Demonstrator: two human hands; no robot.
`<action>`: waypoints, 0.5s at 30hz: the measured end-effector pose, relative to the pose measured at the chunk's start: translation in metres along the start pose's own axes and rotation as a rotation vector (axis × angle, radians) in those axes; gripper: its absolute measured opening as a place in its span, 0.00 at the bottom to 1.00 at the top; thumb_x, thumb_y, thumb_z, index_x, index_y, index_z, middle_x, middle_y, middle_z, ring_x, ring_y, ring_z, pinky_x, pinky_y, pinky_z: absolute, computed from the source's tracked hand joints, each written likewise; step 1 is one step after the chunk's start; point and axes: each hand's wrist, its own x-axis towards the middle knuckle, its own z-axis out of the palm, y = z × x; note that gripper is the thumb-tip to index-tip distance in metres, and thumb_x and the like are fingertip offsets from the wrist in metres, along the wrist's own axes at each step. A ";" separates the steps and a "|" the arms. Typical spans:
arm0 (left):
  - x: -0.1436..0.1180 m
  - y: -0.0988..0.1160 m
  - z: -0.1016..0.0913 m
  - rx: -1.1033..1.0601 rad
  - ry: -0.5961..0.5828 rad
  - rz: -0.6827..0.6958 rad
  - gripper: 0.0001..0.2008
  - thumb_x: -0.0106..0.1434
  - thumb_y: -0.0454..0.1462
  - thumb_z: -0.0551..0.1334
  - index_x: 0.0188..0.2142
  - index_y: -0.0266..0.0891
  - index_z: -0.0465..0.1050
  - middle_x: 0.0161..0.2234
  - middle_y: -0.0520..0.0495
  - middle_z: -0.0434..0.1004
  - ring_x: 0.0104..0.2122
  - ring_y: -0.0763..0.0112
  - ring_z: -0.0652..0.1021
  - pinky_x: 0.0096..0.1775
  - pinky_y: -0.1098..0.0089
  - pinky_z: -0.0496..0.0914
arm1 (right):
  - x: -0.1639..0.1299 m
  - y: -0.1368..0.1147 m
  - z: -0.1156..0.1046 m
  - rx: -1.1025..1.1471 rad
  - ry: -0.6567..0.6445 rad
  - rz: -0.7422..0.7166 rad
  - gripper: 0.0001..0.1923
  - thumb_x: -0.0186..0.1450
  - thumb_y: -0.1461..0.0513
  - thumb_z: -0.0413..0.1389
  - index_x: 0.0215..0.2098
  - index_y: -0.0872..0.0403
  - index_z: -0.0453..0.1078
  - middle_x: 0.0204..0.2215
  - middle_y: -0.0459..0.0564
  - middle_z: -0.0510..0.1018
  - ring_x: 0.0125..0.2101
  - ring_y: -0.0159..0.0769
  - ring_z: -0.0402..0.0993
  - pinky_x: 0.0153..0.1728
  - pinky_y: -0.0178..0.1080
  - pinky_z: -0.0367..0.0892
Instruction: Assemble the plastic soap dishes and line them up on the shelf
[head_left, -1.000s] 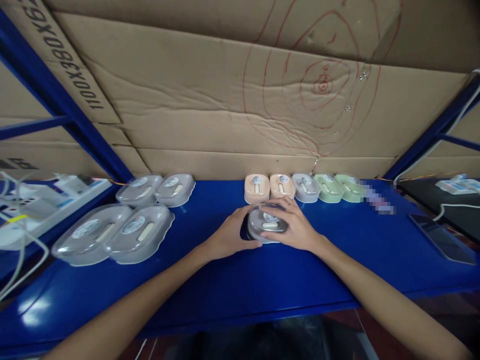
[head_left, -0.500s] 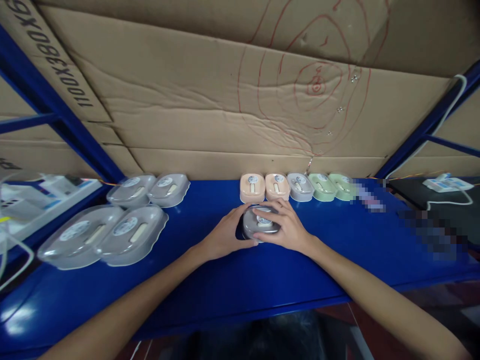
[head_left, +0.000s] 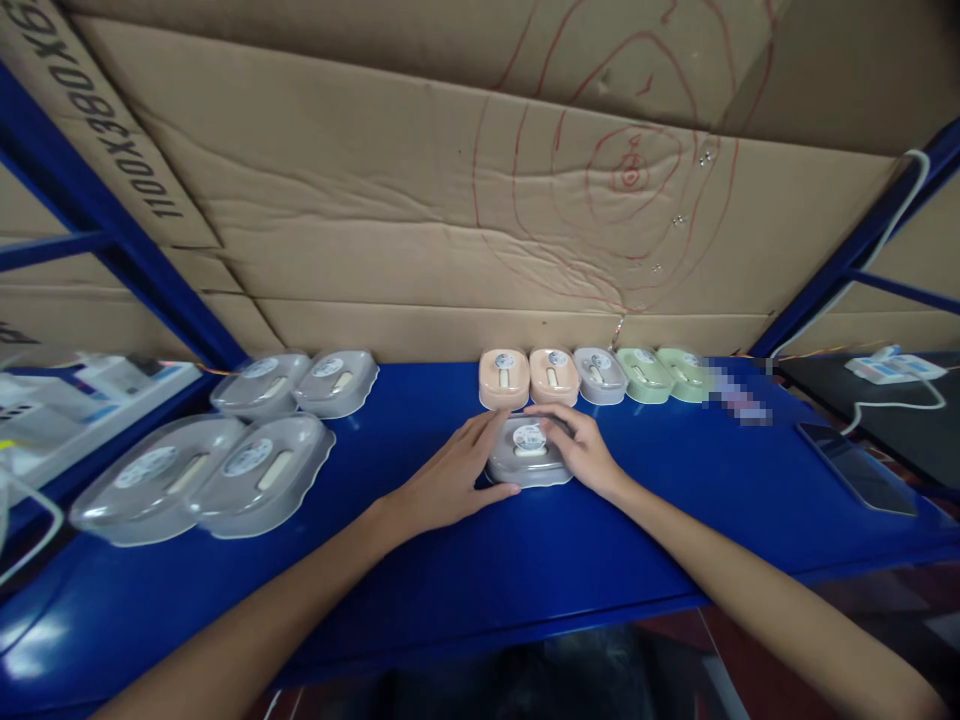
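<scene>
A grey plastic box (head_left: 517, 465) with a clear domed lid, a round label and a pale oblong piece under the lid lies flat on the blue tabletop. Around its left side curves my left hand (head_left: 450, 475), fingers along the far left edge and thumb at the near left corner. My right hand (head_left: 589, 455) grips the right side, its bent fingers resting on the lid beside the label. Some fingertips behind the box are hidden.
Behind the hands stands a row of similar boxes: orange ones (head_left: 504, 388), a grey one (head_left: 602, 385) and green ones (head_left: 646, 383). Several grey boxes (head_left: 262, 460) sit at the left. A phone (head_left: 855, 468) lies at the right, and a cardboard wall (head_left: 360, 200) closes the back.
My right hand has shifted slightly right and its fingers have drawn back from the lid's middle, so the label shows more fully. My left hand stays at the left side.
</scene>
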 end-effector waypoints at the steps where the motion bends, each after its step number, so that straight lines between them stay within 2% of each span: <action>1: 0.000 0.001 0.000 0.030 0.013 0.015 0.53 0.72 0.53 0.68 0.80 0.50 0.31 0.78 0.33 0.52 0.76 0.43 0.59 0.72 0.41 0.62 | 0.000 0.003 0.001 0.030 0.011 0.032 0.15 0.76 0.53 0.57 0.53 0.45 0.82 0.55 0.49 0.86 0.57 0.47 0.82 0.63 0.51 0.70; 4: 0.001 0.004 -0.001 0.146 0.059 0.101 0.54 0.73 0.52 0.67 0.81 0.47 0.30 0.79 0.33 0.48 0.78 0.44 0.54 0.74 0.43 0.59 | 0.002 0.010 0.002 0.089 0.016 0.085 0.15 0.75 0.52 0.57 0.52 0.47 0.83 0.54 0.50 0.87 0.57 0.48 0.82 0.62 0.52 0.71; 8: 0.002 0.009 -0.005 0.270 0.043 0.247 0.43 0.78 0.49 0.61 0.81 0.48 0.37 0.80 0.39 0.48 0.79 0.50 0.50 0.76 0.46 0.55 | 0.003 0.012 0.002 0.051 0.006 0.053 0.16 0.76 0.52 0.55 0.53 0.46 0.82 0.54 0.50 0.87 0.57 0.49 0.82 0.62 0.52 0.70; 11: 0.003 0.010 -0.006 0.285 0.026 0.269 0.40 0.79 0.49 0.60 0.81 0.48 0.41 0.80 0.41 0.51 0.79 0.52 0.52 0.76 0.47 0.57 | 0.003 0.011 0.001 0.029 -0.014 0.044 0.17 0.77 0.52 0.54 0.54 0.46 0.82 0.54 0.50 0.87 0.57 0.48 0.82 0.62 0.51 0.70; 15: 0.001 0.008 -0.007 0.273 0.043 0.271 0.42 0.78 0.48 0.62 0.81 0.46 0.41 0.79 0.39 0.52 0.78 0.51 0.54 0.75 0.46 0.59 | 0.005 0.013 0.000 0.022 -0.013 0.067 0.16 0.76 0.53 0.54 0.54 0.47 0.81 0.55 0.51 0.86 0.57 0.48 0.82 0.63 0.52 0.69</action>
